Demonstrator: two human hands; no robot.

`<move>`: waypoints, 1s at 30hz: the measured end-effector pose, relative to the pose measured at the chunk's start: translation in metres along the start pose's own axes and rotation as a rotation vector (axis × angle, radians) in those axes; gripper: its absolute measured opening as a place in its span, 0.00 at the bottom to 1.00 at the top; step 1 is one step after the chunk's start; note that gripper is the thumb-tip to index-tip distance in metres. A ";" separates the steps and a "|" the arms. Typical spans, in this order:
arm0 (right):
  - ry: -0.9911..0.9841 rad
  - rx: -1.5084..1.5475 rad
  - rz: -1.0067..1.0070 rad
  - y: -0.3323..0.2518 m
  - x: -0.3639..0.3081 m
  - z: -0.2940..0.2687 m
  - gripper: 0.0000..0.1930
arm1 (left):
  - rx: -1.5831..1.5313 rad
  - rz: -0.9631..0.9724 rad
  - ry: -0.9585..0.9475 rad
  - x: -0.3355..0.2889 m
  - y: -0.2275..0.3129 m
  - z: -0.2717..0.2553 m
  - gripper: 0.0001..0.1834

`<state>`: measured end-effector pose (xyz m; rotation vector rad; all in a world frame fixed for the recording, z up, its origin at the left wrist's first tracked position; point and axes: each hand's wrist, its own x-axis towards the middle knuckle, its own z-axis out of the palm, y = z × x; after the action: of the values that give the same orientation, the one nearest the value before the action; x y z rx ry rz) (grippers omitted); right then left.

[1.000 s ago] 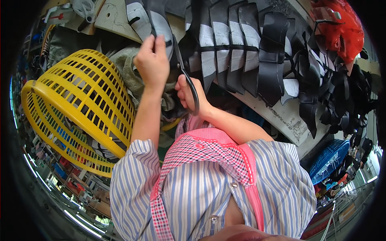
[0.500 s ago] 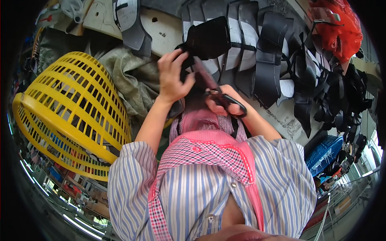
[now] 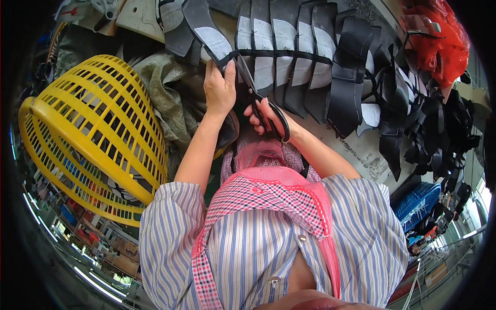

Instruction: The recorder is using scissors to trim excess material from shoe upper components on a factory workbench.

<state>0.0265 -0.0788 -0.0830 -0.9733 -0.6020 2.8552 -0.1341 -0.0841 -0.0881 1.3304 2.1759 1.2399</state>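
My left hand [image 3: 219, 92] grips the lower end of a curved black cut piece with a white patch [image 3: 207, 30], thumb up along its edge. In my right hand [image 3: 262, 114] is a pair of scissors [image 3: 245, 73], fingers in the black handles, blades pointing up and away. The tips reach a narrow black strip [image 3: 281, 53] right beside the held piece. That strip runs rightward across a row of similar black-and-white pieces [image 3: 284, 32], overlapping on the table. Whether the blades have closed on the strip is too small to tell.
A yellow slotted plastic basket [image 3: 90, 111] lies tipped at my left, next to crumpled greenish sacking [image 3: 168, 98]. More black pieces [image 3: 351, 77] hang and pile to the right. Beyond are a red plastic bag [image 3: 439, 44] and a blue basket [image 3: 418, 204].
The dark piece near my left hand has swung up and left, showing its white patch. My left hand now grips it lower down. The scissors have moved left, with their tips at the strip.
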 end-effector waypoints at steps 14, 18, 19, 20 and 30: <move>0.241 -0.158 -0.202 0.001 -0.009 0.024 0.19 | -0.295 -0.033 0.117 0.140 -0.034 -0.088 0.13; 0.277 -0.388 -0.377 -0.004 -0.013 0.016 0.20 | -0.395 -0.006 -0.022 0.096 0.019 -0.046 0.15; 0.346 -0.624 -0.481 -0.012 -0.006 0.017 0.22 | -0.464 0.016 0.000 0.080 0.024 -0.038 0.15; 0.405 -0.781 -0.479 -0.016 -0.003 0.017 0.33 | -0.567 -0.031 -0.006 0.066 0.028 -0.034 0.15; 0.687 -1.063 -0.403 -0.041 -0.012 0.039 0.33 | -0.670 -0.080 0.191 0.016 0.068 -0.023 0.15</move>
<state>0.0097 -0.0562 -0.0319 -1.5451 -1.9453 1.5531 -0.1179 -0.0687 -0.0177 0.8621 1.6485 1.8933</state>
